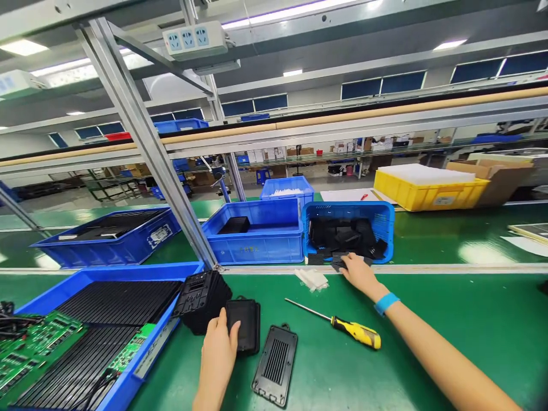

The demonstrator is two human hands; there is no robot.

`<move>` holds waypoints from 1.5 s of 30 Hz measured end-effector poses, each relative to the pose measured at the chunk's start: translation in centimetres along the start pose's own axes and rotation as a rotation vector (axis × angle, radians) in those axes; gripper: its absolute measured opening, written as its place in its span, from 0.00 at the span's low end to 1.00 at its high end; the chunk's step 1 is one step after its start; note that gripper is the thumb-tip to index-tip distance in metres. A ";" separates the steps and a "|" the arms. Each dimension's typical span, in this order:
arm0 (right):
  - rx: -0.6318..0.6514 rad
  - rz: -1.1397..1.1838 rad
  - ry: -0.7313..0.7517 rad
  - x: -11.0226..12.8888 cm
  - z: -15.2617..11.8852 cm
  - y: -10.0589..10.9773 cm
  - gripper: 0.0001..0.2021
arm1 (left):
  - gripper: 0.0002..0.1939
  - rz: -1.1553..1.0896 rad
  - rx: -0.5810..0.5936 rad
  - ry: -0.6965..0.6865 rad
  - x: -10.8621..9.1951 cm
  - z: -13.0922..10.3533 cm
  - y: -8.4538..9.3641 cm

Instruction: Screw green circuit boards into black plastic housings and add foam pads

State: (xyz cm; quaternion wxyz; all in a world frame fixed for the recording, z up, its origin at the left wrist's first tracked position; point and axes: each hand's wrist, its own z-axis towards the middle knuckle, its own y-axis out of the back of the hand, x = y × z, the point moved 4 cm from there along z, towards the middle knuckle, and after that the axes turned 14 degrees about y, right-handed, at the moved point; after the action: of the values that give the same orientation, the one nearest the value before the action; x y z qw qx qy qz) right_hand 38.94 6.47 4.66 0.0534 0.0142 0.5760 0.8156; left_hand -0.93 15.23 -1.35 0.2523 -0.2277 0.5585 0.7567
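My left hand (217,348) is at the left edge of a black plastic case (245,326), thumb and fingers apart, with the thumb over the case. Behind it stands a stack of black housings (202,301). A slotted black cover (276,364) lies flat to the right of the case. My right hand (358,273), with a blue wristband, reaches to the front of a blue basket (390,231) of black parts; its fingers are closed on a small dark piece (340,261). A yellow-and-black screwdriver (355,332) rests on the green table (325,377).
A blue tray (141,365) at the left holds black ribbed parts and green circuit boards. White packets (312,278) lie in front of the basket. Beyond are a blue bin (261,245), another blue bin (128,251), a yellow bin (432,194) and a slanted metal post (148,137).
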 end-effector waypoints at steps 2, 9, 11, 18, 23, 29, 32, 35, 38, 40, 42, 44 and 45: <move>0.011 -0.073 -0.018 -1.9 0.5 -0.9 0.14 | 0.28 0.087 -0.034 -0.023 -0.8 -0.7 0.4; 0.074 -0.204 0.128 -2.4 0.2 -2.5 0.10 | 0.25 0.250 0.136 -0.277 -4.7 -8.1 -1.6; 0.082 -0.227 0.154 -2.5 -0.5 -2.6 0.05 | 0.34 0.335 0.174 -0.284 -5.0 -10.3 -2.9; 0.024 -0.246 0.195 -2.8 -2.0 -2.5 0.09 | 0.37 0.066 0.140 -0.201 -5.9 -12.7 -2.3; 0.018 -0.197 0.181 -2.0 -1.1 -2.5 0.07 | 0.40 -0.538 0.320 0.100 -4.7 -11.7 -1.5; -0.083 -0.031 0.055 -1.7 -1.4 -0.7 0.06 | 0.32 -1.325 0.685 0.579 -3.6 -11.9 -2.2; -0.164 0.147 0.031 0.0 -2.1 1.6 0.15 | 0.32 -1.371 0.702 0.708 -4.1 -12.7 -2.5; -0.120 0.432 0.206 4.6 -3.0 3.8 0.18 | 0.34 -1.323 0.740 0.672 -5.2 -13.4 -2.9; 0.024 0.723 0.383 10.3 -4.0 4.8 0.13 | 0.35 -1.237 0.796 0.594 -6.1 -13.9 -3.4; 0.102 0.866 0.428 13.4 -4.5 4.7 0.11 | 0.36 -1.167 0.754 0.533 -6.3 -14.0 -3.5; 0.138 0.950 0.440 15.5 -4.9 4.2 0.07 | 0.37 -1.133 0.677 0.507 -6.1 -13.9 -3.5; 0.140 0.980 0.442 16.9 -5.3 3.8 0.05 | 0.37 -1.150 0.636 0.518 -5.8 -13.8 -3.4; 0.132 0.977 0.446 17.4 -5.5 3.6 0.03 | 0.36 -1.168 0.638 0.522 -5.7 -13.8 -3.4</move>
State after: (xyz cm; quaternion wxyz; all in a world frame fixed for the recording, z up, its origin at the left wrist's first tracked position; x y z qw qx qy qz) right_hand 20.98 1.95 5.54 -0.4565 0.1104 0.5498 0.6907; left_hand 6.44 2.09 -4.01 0.5286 -0.5786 0.5814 0.2185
